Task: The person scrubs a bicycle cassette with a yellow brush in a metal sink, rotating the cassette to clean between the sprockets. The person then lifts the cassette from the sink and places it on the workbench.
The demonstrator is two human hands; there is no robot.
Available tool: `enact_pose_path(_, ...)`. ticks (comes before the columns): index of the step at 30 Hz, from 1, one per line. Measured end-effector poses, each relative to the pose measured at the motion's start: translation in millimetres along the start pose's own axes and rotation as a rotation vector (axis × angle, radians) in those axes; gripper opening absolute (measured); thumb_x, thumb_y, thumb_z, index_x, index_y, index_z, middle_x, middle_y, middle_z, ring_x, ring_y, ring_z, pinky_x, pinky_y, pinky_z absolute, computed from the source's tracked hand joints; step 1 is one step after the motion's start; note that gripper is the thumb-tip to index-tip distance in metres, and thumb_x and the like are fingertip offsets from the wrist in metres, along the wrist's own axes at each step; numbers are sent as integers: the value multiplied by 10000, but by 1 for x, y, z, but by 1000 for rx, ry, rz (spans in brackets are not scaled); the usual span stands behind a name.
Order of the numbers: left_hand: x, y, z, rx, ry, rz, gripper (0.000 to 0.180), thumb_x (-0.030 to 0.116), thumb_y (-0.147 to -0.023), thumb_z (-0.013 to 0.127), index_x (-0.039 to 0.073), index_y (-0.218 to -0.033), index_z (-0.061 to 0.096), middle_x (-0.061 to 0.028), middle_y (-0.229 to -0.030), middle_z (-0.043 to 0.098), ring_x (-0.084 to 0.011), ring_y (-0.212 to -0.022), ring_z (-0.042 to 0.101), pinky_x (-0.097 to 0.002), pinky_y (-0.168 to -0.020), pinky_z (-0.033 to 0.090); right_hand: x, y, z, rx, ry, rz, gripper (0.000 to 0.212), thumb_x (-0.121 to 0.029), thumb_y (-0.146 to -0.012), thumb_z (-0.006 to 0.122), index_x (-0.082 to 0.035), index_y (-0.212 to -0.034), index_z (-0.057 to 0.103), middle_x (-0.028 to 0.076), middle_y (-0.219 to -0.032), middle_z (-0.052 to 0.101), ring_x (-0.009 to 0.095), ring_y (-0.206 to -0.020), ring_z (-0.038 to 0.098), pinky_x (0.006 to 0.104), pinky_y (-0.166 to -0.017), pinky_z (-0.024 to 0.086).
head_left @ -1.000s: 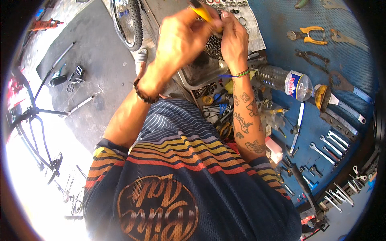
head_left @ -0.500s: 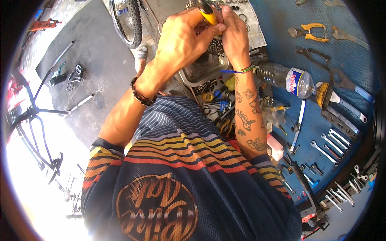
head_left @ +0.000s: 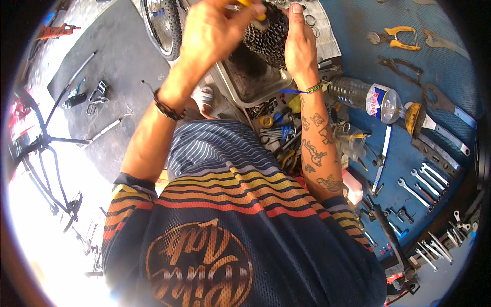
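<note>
At the top of the view my left hand (head_left: pixel 212 33) is closed round a yellow-handled brush (head_left: pixel 261 17), its working end against the cassette. Blackened and many-toothed, the bicycle cassette (head_left: pixel 268 43) is gripped at its right side by my right hand (head_left: pixel 302 46), thumb upward and fingers mostly hidden behind it. Below the cassette lies a metal tray (head_left: pixel 248 102) with dark, wet-looking residue inside. The upper part of my left hand is cut off by the frame's edge.
Right of my forearm a clear plastic bottle (head_left: pixel 353 94) lies on the blue mat (head_left: pixel 353 25), among pliers (head_left: pixel 401 38) and several wrenches (head_left: pixel 415 194). Newspaper (head_left: pixel 327 36) carries metal rings. Left are a bicycle wheel (head_left: pixel 163 30), a dark floor mat (head_left: pixel 128 66) and a bike frame (head_left: pixel 43 140).
My left hand has moved up and left with the brush, away from my right hand. The cassette now shows more of its toothed face. A foot has shifted below the left forearm.
</note>
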State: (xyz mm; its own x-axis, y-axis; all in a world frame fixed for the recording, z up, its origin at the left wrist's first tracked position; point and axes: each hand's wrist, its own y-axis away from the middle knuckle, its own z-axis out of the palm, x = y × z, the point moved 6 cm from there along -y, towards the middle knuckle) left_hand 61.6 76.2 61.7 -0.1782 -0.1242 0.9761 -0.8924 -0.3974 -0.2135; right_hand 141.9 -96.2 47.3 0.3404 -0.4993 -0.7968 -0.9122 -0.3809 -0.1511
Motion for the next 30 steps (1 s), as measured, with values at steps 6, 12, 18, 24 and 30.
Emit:
enact_pose_path(6, 9, 9, 2, -70, -261, 88, 131, 107, -1009, 770, -19, -1041, 757, -109, -875, 815, -196, -782, 779, -323, -699, 606, -4, 5, 4, -178, -52, 66, 576, -519, -1157, 479, 2, -1134, 722, 248, -994, 748, 360, -932, 709, 489, -859, 519)
enact_pose_path(12, -12, 17, 5, -93, -206, 33, 212, 165, -1023, 781, 7, -1159, 746, -98, -976, 820, -126, -888, 769, -298, -796, 615, 6, -1, 0, -26, -7, -66, 420, -362, -1135, 603, 4, -1306, 718, 45, -842, 641, 117, -820, 558, 321, -798, 493)
enact_pose_path(18, -23, 29, 7, -83, -143, -37, 219, 194, -1018, 799, 34, -1163, 763, -55, -994, 808, -94, -956, 745, -274, -859, 583, 5, 5, 1, -10, 67, -128, 357, -375, -1112, 589, -80, -1246, 741, 229, -897, 737, 460, -838, 699, 484, -767, 543)
enact_pose_path(24, -33, 34, 0, -20, -149, -139, 201, 210, -999, 804, 61, -1132, 778, -55, -950, 817, -108, -856, 753, -289, -785, 589, 16, 12, -9, -12, 81, -14, 374, -375, -1113, 620, -43, -1242, 734, 173, -872, 721, 287, -778, 670, 409, -760, 527)
enact_pose_path(30, -70, 41, 1, 115, 3, -324, 285, 206, -1037, 776, -18, -1209, 741, -120, -1056, 803, -170, -984, 774, -302, -892, 640, 36, 28, -25, 13, -140, 12, 381, -350, -1125, 647, -9, -1274, 731, -48, -830, 586, 69, -774, 454, 289, -694, 425)
